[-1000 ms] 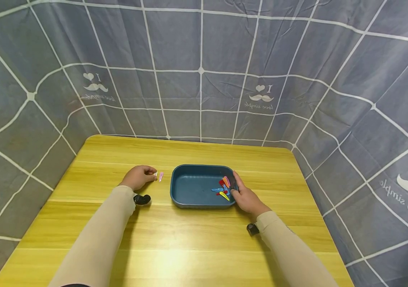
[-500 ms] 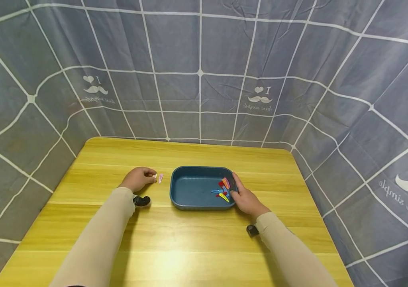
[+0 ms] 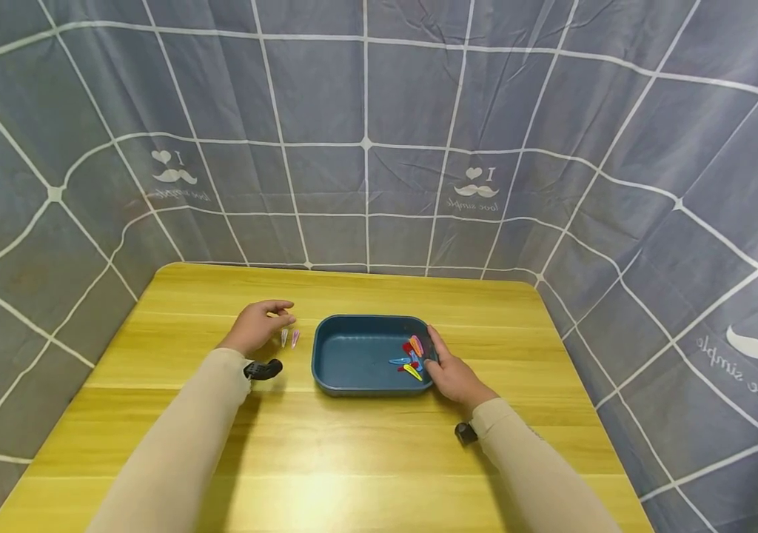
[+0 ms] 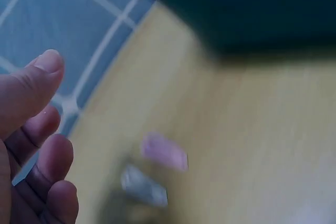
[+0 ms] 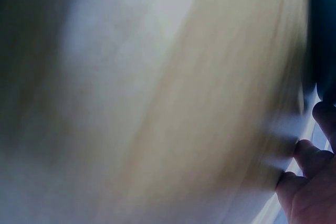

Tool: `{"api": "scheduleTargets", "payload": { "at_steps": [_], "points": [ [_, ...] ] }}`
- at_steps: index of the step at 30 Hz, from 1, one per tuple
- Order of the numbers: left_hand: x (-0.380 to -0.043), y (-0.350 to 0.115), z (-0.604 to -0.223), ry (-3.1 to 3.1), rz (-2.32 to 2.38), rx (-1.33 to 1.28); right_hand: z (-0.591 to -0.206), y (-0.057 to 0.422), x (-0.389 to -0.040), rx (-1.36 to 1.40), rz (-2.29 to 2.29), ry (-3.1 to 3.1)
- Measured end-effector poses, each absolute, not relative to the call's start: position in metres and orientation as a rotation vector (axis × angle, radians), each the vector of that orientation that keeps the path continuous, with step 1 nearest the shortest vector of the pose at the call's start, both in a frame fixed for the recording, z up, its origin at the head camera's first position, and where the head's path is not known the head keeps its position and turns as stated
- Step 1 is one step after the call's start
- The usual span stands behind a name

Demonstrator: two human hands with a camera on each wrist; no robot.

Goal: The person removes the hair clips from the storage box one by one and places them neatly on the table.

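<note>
On the table to the left of a dark blue plastic tray [image 3: 352, 391] lie two snap hair clips side by side, a white one [image 3: 284, 337] and a pink one [image 3: 295, 339]. My left hand [image 3: 259, 326] is just above and left of them, thumb and fingers apart, holding nothing. The left wrist view shows its loosely bent fingers [image 4: 55, 158] away from both clips. My right hand [image 3: 457, 379] grips the tray's right end, thumb over the rim. Beside that thumb, several clips lie in the tray, including a yellow clip [image 3: 412, 371] and a blue clip [image 3: 399, 361].
The wooden table [image 3: 326, 459] extends around the tray on all sides. A grey curtain [image 3: 326, 178] with white lines hangs behind the table and along both sides.
My left hand has let go of the white hair clip, which now lies beside the pink one, and its fingers have spread and lifted away. The right hand keeps its grip on the tray.
</note>
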State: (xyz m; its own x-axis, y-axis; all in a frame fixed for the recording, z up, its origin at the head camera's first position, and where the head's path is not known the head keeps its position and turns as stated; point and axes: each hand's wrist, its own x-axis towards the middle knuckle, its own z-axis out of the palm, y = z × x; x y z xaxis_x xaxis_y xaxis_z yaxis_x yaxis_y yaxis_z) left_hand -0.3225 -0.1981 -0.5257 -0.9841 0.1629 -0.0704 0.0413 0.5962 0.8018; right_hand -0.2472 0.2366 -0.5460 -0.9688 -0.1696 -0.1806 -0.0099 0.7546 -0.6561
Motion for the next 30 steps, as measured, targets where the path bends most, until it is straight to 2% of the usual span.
{"api": "scheduleTargets", "payload": {
  "at_steps": [7,13,30],
  "points": [
    [-0.317,-0.153,-0.497,2.613,1.473,0.293,-0.546,0.236,-0.247,-0.139,-1.016,2.723],
    [-0.315,-0.114,-0.487,2.547,1.487,0.402,-0.547,0.237,-0.247,-0.152,-1.01,2.722],
    [-0.313,-0.033,-0.497,2.435,1.314,0.682,-0.545,0.237,-0.245,-0.165,-1.022,2.714]
  ]
}}
